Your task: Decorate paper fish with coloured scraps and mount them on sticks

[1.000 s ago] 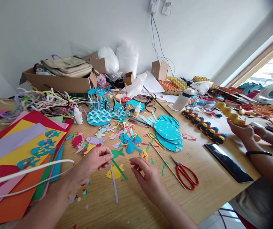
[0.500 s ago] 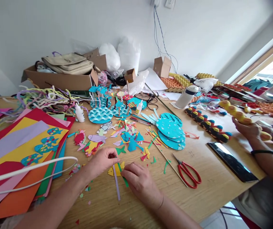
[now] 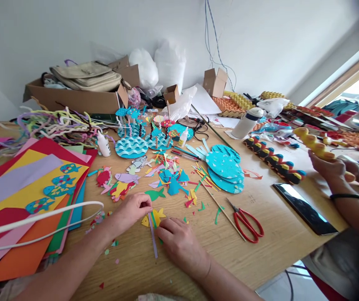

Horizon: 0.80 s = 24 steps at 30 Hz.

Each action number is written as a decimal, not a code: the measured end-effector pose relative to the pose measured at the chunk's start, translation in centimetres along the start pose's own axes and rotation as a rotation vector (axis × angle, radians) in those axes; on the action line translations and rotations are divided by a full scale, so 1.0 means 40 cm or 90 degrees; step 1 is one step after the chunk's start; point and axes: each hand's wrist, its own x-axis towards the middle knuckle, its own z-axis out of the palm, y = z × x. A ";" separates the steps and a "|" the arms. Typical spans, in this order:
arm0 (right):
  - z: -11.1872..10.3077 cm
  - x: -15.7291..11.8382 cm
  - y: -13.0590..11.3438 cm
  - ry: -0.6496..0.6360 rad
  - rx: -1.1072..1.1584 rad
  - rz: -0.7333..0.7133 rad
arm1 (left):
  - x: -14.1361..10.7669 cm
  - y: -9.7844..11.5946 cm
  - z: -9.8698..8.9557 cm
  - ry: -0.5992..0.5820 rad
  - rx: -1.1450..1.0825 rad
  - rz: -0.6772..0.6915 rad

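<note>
My left hand is closed in a pinch on the upper ends of a purple paper strip and a green paper strip. The purple strip hangs down toward me, its lower end free. My right hand is curled around the lower part of the green strip, and its fingers hide most of that end. Beneath the strips lies a yellow paper fish, partly covered. A green paper fish rests just beyond my left fingertips.
Red-handled scissors and a thin stick lie to the right. Paper scraps, blue paper discs and a glue bottle stand farther back. Coloured sheets and a white cable are at left. Another person's hand holds a yellow piece.
My right hand has shifted slightly left along the green strip, nearer my left hand. The left hand keeps its pinch. The camera view has tilted slightly.
</note>
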 end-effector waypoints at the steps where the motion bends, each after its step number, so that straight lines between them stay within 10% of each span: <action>1: 0.000 0.000 -0.001 -0.004 -0.001 0.003 | 0.002 -0.004 0.003 0.006 0.004 0.001; 24: 0.020 -0.009 -0.016 -0.034 -0.020 0.037 | 0.004 0.002 0.000 0.000 0.054 0.015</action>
